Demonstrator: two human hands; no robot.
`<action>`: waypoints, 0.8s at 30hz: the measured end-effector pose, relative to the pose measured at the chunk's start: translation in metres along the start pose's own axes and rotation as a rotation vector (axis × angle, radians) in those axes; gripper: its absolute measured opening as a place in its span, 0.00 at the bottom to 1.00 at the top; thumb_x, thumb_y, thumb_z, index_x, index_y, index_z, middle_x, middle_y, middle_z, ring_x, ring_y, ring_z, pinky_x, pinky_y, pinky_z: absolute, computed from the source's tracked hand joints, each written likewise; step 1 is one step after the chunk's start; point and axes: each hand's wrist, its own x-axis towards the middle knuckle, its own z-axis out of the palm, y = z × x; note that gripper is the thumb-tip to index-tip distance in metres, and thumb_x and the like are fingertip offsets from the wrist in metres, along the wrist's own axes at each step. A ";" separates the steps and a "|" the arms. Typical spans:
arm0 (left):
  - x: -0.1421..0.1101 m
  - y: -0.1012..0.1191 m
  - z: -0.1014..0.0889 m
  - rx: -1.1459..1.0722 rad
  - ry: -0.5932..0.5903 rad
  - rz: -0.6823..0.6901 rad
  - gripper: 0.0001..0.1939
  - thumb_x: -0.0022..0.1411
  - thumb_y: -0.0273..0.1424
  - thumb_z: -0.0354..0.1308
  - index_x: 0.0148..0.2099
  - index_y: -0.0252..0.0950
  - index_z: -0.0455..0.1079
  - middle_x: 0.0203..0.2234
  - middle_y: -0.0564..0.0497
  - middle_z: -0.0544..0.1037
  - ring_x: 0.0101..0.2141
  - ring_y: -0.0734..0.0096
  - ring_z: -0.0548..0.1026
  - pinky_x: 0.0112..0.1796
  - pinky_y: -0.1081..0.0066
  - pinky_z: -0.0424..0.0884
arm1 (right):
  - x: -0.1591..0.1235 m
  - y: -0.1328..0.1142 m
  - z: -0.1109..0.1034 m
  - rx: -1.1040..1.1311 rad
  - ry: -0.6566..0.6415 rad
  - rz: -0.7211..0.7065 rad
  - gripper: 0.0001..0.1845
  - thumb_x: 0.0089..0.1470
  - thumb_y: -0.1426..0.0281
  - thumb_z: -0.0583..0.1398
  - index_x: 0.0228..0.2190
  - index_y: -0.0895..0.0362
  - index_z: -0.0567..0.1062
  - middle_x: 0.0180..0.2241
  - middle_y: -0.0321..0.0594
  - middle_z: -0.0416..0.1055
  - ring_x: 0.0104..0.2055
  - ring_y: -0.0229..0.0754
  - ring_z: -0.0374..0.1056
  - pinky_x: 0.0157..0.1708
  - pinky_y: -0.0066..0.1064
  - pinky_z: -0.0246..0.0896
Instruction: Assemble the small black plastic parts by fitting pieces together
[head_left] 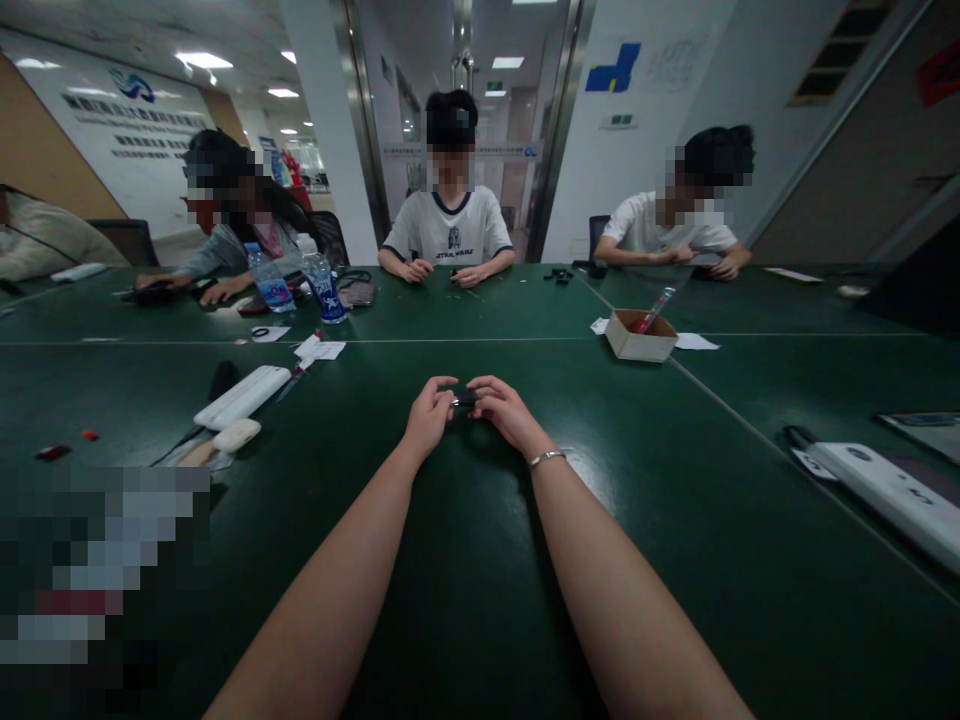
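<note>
Between my hands, just above the green table [465, 560], is a small black stick with a silvery end [465, 398] that looks like a USB stick. My left hand [430, 415] pinches the silvery end at its left, with the index finger arched above. From the other side, the fingers of my right hand [507, 410] close on the black end. A silver bracelet [547, 457] circles my right wrist. My fingertips cover part of the stick, so its finer details are hidden.
Left stand two water bottles [322, 280], a white power bank [244, 397] and paper scraps [320, 348]. An open cardboard box [641, 338] sits ahead right. Another white device [892, 495] lies far right. Across the table, people sit handling small items; black pieces [557, 275] lie near them.
</note>
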 end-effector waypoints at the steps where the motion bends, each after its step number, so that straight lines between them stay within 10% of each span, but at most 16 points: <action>1: 0.000 0.000 0.000 0.008 -0.004 0.006 0.14 0.62 0.33 0.50 0.49 0.37 0.67 0.17 0.59 0.64 0.20 0.75 0.63 0.25 0.74 0.59 | 0.000 -0.001 0.000 0.001 -0.013 0.003 0.18 0.38 0.73 0.65 0.36 0.54 0.75 0.29 0.31 0.72 0.26 0.32 0.68 0.33 0.28 0.66; 8: -0.002 0.001 0.000 -0.015 -0.003 0.018 0.14 0.62 0.35 0.52 0.50 0.38 0.66 0.17 0.60 0.62 0.20 0.76 0.63 0.24 0.75 0.57 | 0.003 -0.001 0.001 -0.104 -0.014 0.055 0.19 0.48 0.58 0.65 0.40 0.55 0.72 0.20 0.28 0.67 0.19 0.34 0.65 0.24 0.28 0.64; 14: -0.001 -0.001 -0.002 -0.025 0.034 0.003 0.14 0.63 0.33 0.51 0.50 0.38 0.64 0.18 0.59 0.62 0.19 0.77 0.62 0.23 0.76 0.55 | 0.000 -0.005 0.001 -0.077 -0.072 0.017 0.36 0.36 0.73 0.72 0.48 0.50 0.69 0.35 0.33 0.74 0.33 0.36 0.72 0.35 0.28 0.70; 19: 0.000 -0.002 -0.002 -0.039 0.046 -0.001 0.12 0.63 0.32 0.50 0.49 0.37 0.65 0.18 0.59 0.63 0.19 0.77 0.62 0.22 0.76 0.55 | 0.004 -0.003 0.003 -0.211 -0.099 0.102 0.21 0.50 0.60 0.65 0.43 0.58 0.72 0.22 0.33 0.71 0.17 0.31 0.61 0.15 0.22 0.56; 24: 0.000 0.001 -0.001 -0.042 0.066 0.000 0.11 0.63 0.32 0.51 0.48 0.38 0.65 0.19 0.59 0.63 0.19 0.78 0.61 0.23 0.76 0.56 | 0.004 -0.003 0.001 -0.159 -0.118 0.047 0.39 0.38 0.69 0.71 0.53 0.51 0.67 0.35 0.32 0.74 0.21 0.30 0.66 0.19 0.22 0.62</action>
